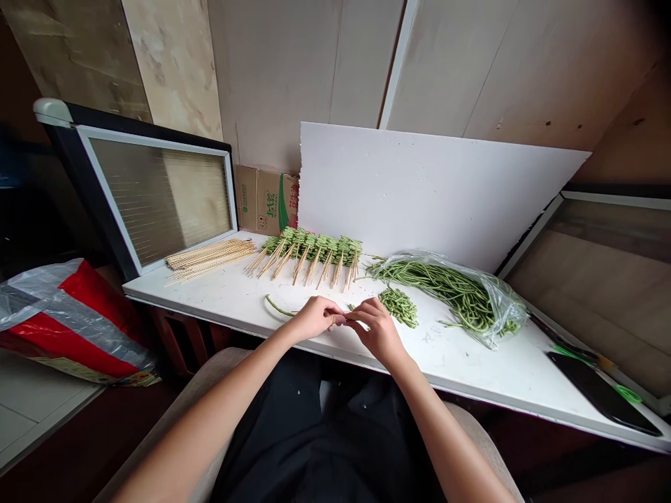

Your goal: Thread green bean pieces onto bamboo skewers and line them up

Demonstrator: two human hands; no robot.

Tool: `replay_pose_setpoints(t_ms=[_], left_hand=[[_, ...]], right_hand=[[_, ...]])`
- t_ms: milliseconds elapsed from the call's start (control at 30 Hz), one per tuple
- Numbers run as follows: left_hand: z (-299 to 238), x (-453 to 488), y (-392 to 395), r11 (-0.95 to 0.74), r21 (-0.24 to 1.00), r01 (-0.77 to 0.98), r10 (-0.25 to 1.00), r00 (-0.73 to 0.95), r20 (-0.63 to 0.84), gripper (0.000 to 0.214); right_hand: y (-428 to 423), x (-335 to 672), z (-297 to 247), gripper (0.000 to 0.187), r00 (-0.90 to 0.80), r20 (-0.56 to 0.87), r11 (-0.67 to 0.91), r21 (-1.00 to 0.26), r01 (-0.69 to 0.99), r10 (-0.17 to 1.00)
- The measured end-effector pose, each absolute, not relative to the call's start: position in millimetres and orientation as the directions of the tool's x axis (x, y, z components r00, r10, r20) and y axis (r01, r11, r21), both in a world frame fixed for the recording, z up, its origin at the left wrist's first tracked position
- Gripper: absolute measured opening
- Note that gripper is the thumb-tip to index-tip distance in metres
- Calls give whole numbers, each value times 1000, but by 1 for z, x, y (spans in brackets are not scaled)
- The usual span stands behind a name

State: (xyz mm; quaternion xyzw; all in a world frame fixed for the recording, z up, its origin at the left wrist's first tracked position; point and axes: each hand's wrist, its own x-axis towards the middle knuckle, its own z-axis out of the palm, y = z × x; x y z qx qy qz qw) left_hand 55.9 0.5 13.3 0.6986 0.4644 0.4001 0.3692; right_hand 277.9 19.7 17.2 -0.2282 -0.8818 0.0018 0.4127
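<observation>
Green long bean [279,309] on white tabletop [231,297] near front edge – free end curving out left, rest hidden by left hand [314,319]. Left fingers closed, apparently on bean; right hand [376,326] fingertips meet them, contents cannot be told. Short bean pieces [399,307] beside right hand. Judged light, pliant, smooth, snappable if bent sharply – pinch gently, mid-length.

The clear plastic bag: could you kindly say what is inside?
Long green beans lie in the bag, partly sticking out; whatever lies beneath the visible ones is covered.
</observation>
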Motion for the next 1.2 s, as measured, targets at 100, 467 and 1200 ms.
replay_pose_setpoints(t_ms=[100,467,1200], left_hand=[[13,55,1,-304,889,343,938,269,217,24],[11,62,1,-392,871,296,907,286,311,19],[25,-57,81,166,605,778,809,-458,368,19]], right_hand=[[19,277,16,16,-550,741,889,-140,436,386],[20,267,2,15,-354,786,854,-404,328,508],[36,280,-12,19,-316,743,789,-446,423,590]])
